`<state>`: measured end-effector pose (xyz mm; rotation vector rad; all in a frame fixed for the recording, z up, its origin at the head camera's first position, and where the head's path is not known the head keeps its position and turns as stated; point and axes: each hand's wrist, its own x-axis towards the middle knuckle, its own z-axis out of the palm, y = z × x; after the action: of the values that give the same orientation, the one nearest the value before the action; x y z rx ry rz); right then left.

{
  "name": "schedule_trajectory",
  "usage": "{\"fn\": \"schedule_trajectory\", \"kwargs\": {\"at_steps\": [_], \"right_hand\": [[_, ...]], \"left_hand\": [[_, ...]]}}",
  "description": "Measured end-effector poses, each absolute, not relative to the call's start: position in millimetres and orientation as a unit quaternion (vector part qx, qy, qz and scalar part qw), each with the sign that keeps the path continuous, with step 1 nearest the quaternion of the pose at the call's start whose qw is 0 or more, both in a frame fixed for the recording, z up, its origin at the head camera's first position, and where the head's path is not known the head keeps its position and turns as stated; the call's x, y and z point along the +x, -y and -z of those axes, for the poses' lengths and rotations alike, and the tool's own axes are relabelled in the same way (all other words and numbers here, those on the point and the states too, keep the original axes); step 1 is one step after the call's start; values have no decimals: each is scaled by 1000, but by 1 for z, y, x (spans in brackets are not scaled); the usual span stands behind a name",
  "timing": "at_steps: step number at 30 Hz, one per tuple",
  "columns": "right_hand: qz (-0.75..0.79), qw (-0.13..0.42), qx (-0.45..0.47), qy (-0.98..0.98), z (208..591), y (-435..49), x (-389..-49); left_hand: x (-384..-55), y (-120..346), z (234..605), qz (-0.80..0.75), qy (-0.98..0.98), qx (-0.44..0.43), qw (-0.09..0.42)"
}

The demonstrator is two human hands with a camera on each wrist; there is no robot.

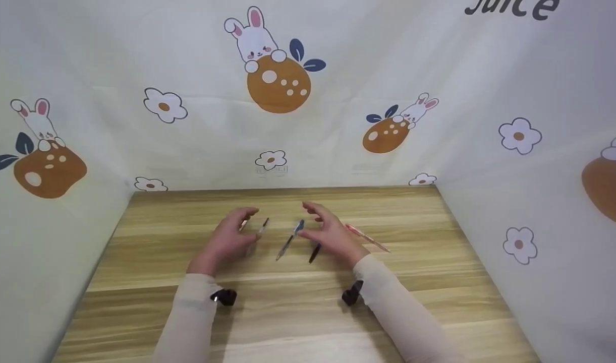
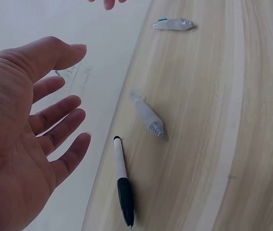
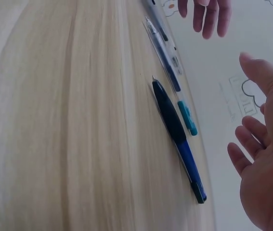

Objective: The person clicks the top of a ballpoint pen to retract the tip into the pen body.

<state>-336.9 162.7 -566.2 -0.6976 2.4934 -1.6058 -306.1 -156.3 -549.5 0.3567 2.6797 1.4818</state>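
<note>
My left hand [image 1: 232, 234] hovers above the left part of the wooden table, fingers loosely bent and holding nothing. Beside its thumb lies a slim pen [image 1: 264, 225] with a dark end. A clear pen with a blue cap [image 1: 287, 244] rests between the hands. My right hand [image 1: 333, 237] is likewise raised with nothing in it. Partly hidden under it is a dark pen [image 1: 314, 253], and a red pen [image 1: 371, 239] lies to its right. In the left wrist view a white-and-black pen [image 2: 123, 180] lies below the left hand; the right wrist view shows a black-and-blue pen [image 3: 175, 132].
The wooden table [image 1: 287, 312] meets a pale cloth backdrop [image 1: 202, 146] at its far edge, with more cloth at both sides. The cloth is printed with rabbits, oranges and flowers. A small black camera sits on each wrist.
</note>
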Motion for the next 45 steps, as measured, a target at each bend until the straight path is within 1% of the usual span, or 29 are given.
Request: {"fn": "schedule_trajectory", "kwargs": {"at_steps": [4,12,16,32,45], "right_hand": [[528,44,-235,-815,566,-154,-337],[533,41,-261,-804,569,-140,-337],[527,42,-260,-808,569,-133,-337],[498,41,-281,-819,568,-106,-340],[504,47,-306,-806,563,-87,-341]], "left_hand": [[-304,164,551,-470,-876,108,19],[-300,175,555,-460,-884,81,24],[-299,180,554,-455,-886,85,20],[-291,201,556,-446,-890,79,44],[-286,211,557,-423,-902,73,43]]}}
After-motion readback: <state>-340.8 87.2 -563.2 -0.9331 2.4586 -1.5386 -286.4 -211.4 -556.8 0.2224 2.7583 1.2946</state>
